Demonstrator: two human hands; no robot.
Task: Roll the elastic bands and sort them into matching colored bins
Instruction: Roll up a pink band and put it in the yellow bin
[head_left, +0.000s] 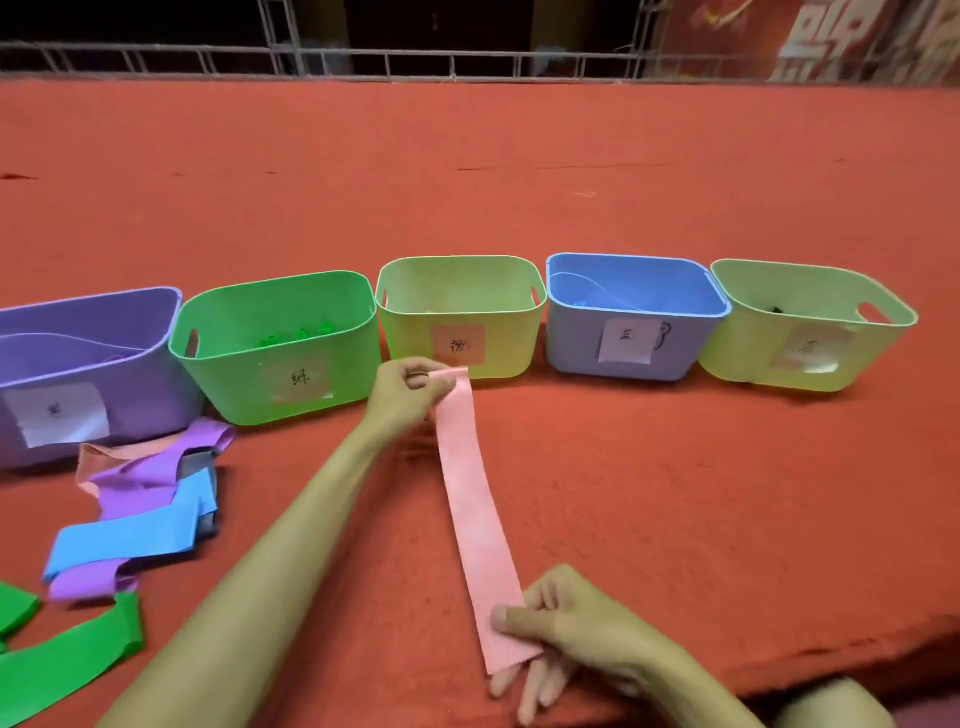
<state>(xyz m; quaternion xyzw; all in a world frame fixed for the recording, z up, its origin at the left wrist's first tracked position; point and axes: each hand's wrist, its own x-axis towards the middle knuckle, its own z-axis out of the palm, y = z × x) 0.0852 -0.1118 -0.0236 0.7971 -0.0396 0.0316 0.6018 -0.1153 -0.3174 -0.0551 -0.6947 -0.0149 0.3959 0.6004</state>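
left hand (410, 387) pinches the far end of a flat pink band (475, 509), right hand (566, 618) pinches the near end; rolling from one end likely comes next.

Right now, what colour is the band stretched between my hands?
Pink elastic band, clearest in the head view.

Long pink band (475, 512) (flat, unrolled)
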